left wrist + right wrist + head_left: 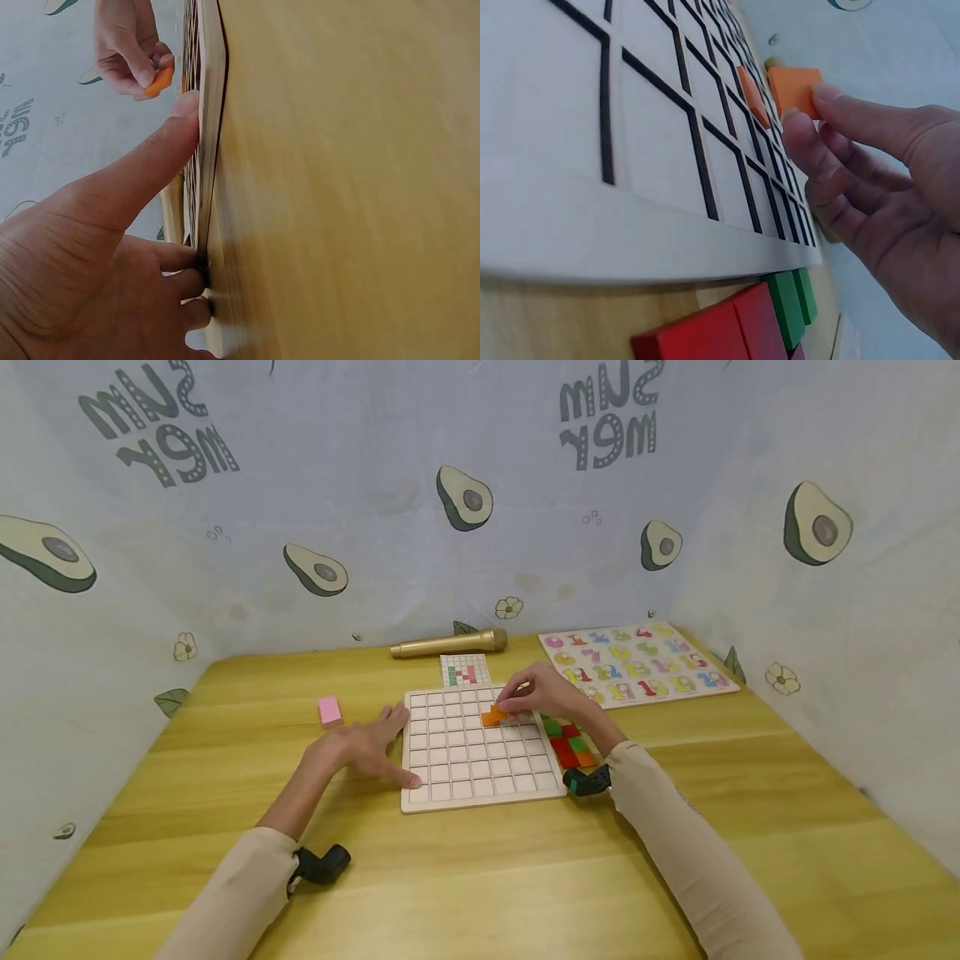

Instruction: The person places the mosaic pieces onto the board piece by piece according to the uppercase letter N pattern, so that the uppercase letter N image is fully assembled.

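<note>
Beige sleeves (232, 893) lead to a grid board (482, 769), left hand (363, 748) spread against its left edge, right hand (546, 693) pinching an orange tile (795, 88) over its far half that, lowered askew, could nudge the neighbouring orange piece (752, 97) on it.

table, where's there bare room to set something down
Bare: table in front of the grid board, between the sleeves; also left of the pink block. Crowded: right of the grid board, coloured tiles; behind it, card and microphone.

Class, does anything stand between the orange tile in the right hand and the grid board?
Nothing visible blocks the held orange tile from bare squares of the grid board; a second orange tile lies close by on it.
</note>
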Demonstrator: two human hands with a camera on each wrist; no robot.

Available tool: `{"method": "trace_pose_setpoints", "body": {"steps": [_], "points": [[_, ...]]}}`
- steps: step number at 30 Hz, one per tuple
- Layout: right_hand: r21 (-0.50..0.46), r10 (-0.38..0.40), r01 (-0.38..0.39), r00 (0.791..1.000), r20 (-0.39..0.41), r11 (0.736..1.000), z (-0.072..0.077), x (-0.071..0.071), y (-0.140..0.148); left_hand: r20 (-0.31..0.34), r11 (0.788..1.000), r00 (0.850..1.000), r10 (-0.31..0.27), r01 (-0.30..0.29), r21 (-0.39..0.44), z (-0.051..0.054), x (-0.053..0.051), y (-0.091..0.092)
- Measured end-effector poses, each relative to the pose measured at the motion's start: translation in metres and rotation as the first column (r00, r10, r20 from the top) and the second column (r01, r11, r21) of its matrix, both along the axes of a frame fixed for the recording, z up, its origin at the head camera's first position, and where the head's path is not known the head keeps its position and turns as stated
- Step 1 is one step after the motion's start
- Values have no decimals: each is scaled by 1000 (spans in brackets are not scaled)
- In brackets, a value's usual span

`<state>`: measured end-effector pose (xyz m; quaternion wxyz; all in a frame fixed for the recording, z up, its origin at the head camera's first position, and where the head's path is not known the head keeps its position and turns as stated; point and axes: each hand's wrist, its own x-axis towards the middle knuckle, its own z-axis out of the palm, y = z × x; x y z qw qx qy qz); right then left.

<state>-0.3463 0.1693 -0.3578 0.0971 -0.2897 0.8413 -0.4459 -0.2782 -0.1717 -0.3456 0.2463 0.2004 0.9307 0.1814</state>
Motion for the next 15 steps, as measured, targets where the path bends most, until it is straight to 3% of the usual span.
{"method": "trace_pose_setpoints", "body": {"steps": [9,15], "points": [[80,-42,41,999,6,996,0,6,-2,11,1000,1000,-5,5,12,3,-2,3],[103,-24,25,1000,-12,994,-2,4,-9,17,1000,1000,11,-11,0,2,-2,0]]}}
